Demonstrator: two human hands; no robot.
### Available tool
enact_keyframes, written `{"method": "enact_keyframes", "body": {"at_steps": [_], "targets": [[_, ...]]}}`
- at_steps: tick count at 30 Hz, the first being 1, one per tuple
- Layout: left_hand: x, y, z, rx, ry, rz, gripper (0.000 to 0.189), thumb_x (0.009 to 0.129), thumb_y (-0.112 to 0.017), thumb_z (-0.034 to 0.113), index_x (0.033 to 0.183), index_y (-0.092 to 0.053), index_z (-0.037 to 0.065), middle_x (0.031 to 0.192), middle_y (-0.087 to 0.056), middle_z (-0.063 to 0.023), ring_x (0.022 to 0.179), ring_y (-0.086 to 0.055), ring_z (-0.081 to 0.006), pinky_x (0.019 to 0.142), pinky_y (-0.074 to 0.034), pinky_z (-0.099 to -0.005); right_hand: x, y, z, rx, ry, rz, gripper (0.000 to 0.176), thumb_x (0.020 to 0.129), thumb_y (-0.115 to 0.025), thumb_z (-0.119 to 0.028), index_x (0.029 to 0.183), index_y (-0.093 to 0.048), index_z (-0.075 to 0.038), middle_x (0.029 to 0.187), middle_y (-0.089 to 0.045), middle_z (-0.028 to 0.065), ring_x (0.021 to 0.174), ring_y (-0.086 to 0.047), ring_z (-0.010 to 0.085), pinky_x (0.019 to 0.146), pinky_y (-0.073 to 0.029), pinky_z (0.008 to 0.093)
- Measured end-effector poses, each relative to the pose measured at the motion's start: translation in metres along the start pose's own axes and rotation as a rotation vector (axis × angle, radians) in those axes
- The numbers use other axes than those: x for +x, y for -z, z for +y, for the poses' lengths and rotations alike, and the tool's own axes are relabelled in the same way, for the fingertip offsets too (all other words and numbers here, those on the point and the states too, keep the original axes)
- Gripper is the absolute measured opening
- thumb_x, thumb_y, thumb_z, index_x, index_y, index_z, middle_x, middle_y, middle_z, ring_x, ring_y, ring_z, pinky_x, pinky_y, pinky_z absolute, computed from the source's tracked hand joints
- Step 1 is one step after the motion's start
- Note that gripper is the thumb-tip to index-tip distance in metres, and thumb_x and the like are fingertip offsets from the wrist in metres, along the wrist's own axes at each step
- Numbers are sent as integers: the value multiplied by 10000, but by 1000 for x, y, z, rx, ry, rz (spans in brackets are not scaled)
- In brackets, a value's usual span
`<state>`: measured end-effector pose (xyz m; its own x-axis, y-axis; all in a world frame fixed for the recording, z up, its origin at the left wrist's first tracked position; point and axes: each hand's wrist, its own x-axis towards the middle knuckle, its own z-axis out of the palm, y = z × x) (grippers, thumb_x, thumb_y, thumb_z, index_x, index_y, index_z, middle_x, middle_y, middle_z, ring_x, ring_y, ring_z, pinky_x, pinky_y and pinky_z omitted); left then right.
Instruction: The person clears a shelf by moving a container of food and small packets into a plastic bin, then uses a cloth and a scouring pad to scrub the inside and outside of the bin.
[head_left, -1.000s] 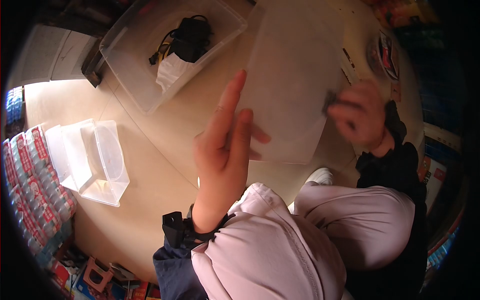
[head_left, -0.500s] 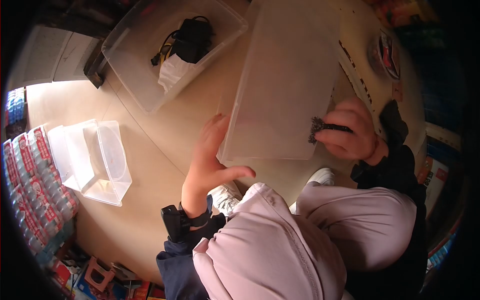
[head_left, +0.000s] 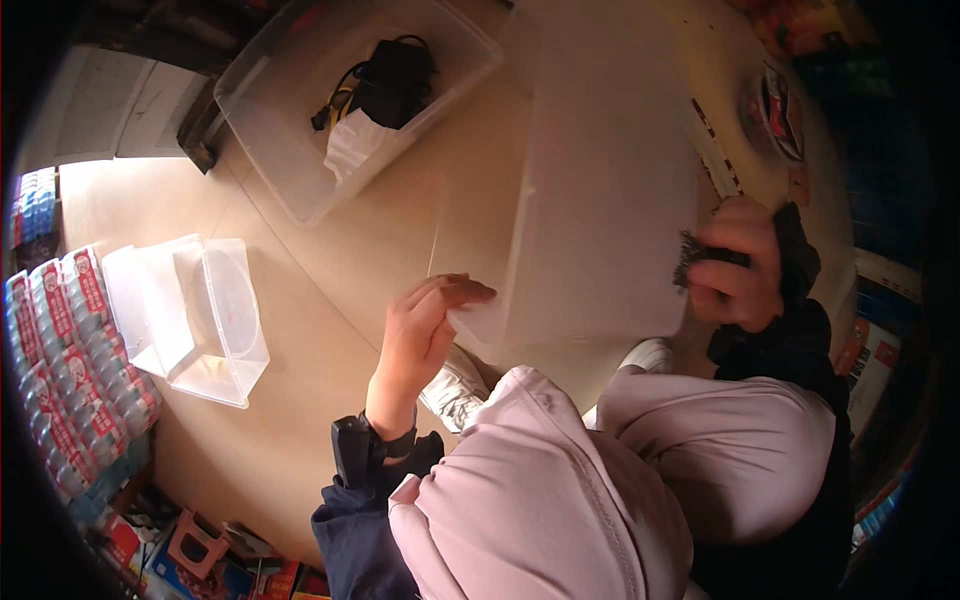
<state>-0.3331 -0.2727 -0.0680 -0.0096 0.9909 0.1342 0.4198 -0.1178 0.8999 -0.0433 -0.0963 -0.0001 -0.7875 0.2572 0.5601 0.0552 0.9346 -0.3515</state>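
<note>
A large translucent plastic bin (head_left: pixel 605 210) stands tilted on the floor before my knees. The fingers of my left hand (head_left: pixel 425 320) bend over its near-left edge and grip it, with the thumb mostly hidden. At the bin's right side, my right hand (head_left: pixel 742 265) is closed around the black handle of a small scrubbing brush (head_left: pixel 686 262). Its frizzy dark bristles point left, right by the bin's side wall. Motion smears the right hand a little.
An open clear bin (head_left: pixel 300 205) with a black corded device (head_left: pixel 390 85) and white bag (head_left: pixel 357 140) stands at upper left. Left are a smaller clear container (head_left: pixel 235 330) and packs of bottles (head_left: pixel 75 360). A round tub (head_left: pixel 775 110) sits at upper right; boxes (head_left: pixel 200 550) lie lower left.
The large bin has shifted right and turned slightly. My left hand has gone from spread fingers to bending over its edge. My right hand has moved right with the brush.
</note>
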Motion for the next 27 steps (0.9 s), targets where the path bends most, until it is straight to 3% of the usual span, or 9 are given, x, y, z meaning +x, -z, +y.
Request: {"method": "enact_keyframes", "body": {"at_steps": [4,9,11,15,21,23,24,25,27], "targets": [[-1,2,23,-298,-68,179,229,945,-518,174,885,-596,-33,847,-675,-148,721,-671,-282,669,-542,-309,10,15,-7,37,7,15,294,709,-730,-63,981,-631,-109,1005,-575,119,807,-557,280,690,-461,388],[2,33,56,-47,26,108,251,970,-533,185,949,-601,-56,689,-625,-76,622,-651,-210,580,-483,-255,25,19,-1,-14,-83,44,205,768,-689,-94,963,-624,-90,997,-577,134,801,-556,288,704,-460,380],[10,38,76,-317,250,173,216,971,-535,139,1013,-610,-59,699,-634,-60,624,-632,-136,565,-474,-234,33,14,0,4,-107,59,191,767,-671,-44,954,-632,-61,989,-576,134,795,-559,270,700,-459,352],[26,50,99,-370,510,162,206,970,-531,106,1062,-606,-63,732,-642,-62,632,-617,-91,552,-467,-221,36,-6,3,74,-290,24,172,772,-642,46,937,-648,0,970,-571,131,810,-564,235,728,-455,299],[52,46,95,-622,587,25,274,975,-499,69,1215,-524,-61,857,-675,-83,720,-625,-99,629,-473,-214,22,-14,11,214,-497,132,173,779,-645,54,946,-640,10,984,-564,115,851,-565,223,766,-454,287],[61,36,95,-521,461,67,352,974,-447,66,1303,-468,-59,1009,-661,-181,778,-674,-195,690,-508,-238,20,-13,11,234,-526,222,183,779,-653,54,953,-647,-2,1000,-556,108,875,-566,215,785,-454,284],[66,33,96,-623,430,94,395,952,-461,22,1339,-445,-50,1179,-613,-182,930,-664,-218,825,-497,-265,23,-12,8,231,-528,222,183,779,-653,54,953,-647,-2,1000,-556,108,875,-566,215,785,-454,284],[67,31,97,-626,428,90,395,952,-461,22,1339,-445,-50,1179,-613,-182,930,-664,-218,825,-497,-265,27,-13,4,154,-496,137,194,773,-662,52,955,-655,-15,1003,-554,105,873,-569,217,786,-459,289],[69,27,100,-153,237,309,435,925,-482,-24,1358,-438,-31,1239,-594,-152,1055,-629,-225,906,-471,-291,30,-16,2,75,-463,52,205,768,-670,49,958,-664,-27,1006,-552,101,872,-572,218,787,-464,293]]}}
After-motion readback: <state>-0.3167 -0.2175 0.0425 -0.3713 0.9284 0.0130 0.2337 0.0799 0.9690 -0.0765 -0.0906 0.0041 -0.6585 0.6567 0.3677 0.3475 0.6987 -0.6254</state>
